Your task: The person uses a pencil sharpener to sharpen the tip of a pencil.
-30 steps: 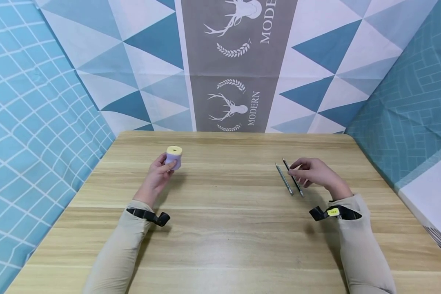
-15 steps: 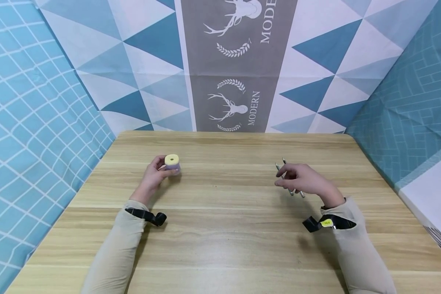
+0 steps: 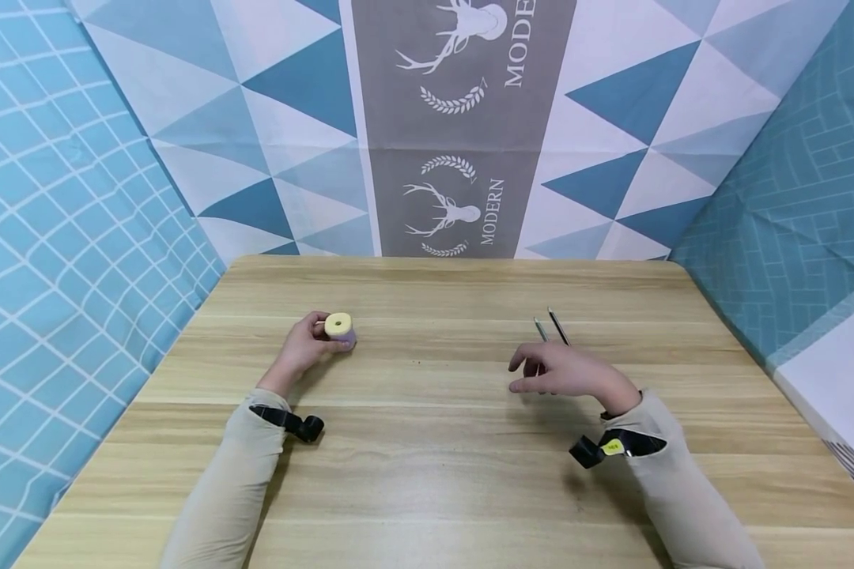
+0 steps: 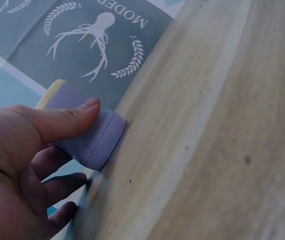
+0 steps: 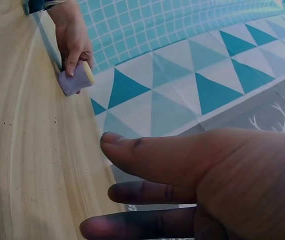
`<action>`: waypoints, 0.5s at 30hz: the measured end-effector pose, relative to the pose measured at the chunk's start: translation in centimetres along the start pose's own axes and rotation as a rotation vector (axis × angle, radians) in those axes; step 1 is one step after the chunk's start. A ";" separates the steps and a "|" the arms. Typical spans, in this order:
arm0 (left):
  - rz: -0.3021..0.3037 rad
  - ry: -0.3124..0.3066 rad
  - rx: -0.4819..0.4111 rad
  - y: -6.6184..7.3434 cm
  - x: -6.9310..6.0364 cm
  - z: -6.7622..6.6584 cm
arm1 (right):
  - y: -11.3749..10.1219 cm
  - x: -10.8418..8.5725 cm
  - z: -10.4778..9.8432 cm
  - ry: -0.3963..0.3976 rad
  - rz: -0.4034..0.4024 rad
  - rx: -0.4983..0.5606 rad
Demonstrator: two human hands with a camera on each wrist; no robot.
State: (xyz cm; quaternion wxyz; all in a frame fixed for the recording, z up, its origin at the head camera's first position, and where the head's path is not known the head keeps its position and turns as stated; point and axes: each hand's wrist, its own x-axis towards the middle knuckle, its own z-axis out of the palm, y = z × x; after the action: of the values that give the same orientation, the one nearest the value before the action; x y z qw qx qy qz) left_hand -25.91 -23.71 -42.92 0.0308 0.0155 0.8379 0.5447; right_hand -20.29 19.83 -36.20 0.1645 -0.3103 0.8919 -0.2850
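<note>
My left hand [image 3: 302, 348] grips a lilac pencil sharpener [image 3: 342, 335] with a yellow top and a small dark hole in it. In the left wrist view the thumb presses the near side of the sharpener [image 4: 85, 135], whose base is at the tabletop; some fingers are behind it. My right hand [image 3: 562, 370] hovers over the right part of the table with fingers apart and nothing between them. A dark pencil [image 3: 558, 325] and a grey-green pencil [image 3: 540, 329] lie just beyond it, their lower parts hidden by the hand.
A wooden table [image 3: 427, 474] spans the space between both arms. Behind it hangs a patterned cloth [image 3: 448, 142], with a blue checked cloth [image 3: 57, 237] on the left and a teal one [image 3: 804, 205] on the right. Each wrist wears a black strap with a small camera.
My left hand has lowered the sharpener toward the table and slightly nearer to me. The right hand has moved left and nearer, away from the pencils' tips, and now covers their lower ends.
</note>
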 end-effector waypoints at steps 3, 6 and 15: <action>0.005 -0.007 0.033 0.1 0.0 -0.1 | 0.0 0.0 0.2 -0.011 -0.008 -0.027; 0.014 -0.036 0.083 0.1 -0.1 -0.1 | -0.2 0.0 0.4 -0.032 -0.017 -0.068; -0.023 -0.170 0.480 2.1 -1.6 -1.0 | -1.1 -0.2 1.2 -0.132 0.069 -0.223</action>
State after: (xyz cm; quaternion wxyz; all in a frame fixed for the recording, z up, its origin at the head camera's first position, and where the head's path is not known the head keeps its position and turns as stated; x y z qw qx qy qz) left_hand -24.44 -23.82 -40.52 0.1028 0.0584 0.9378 0.3264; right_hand -19.06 18.81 -36.41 0.1969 -0.3138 0.9155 -0.1571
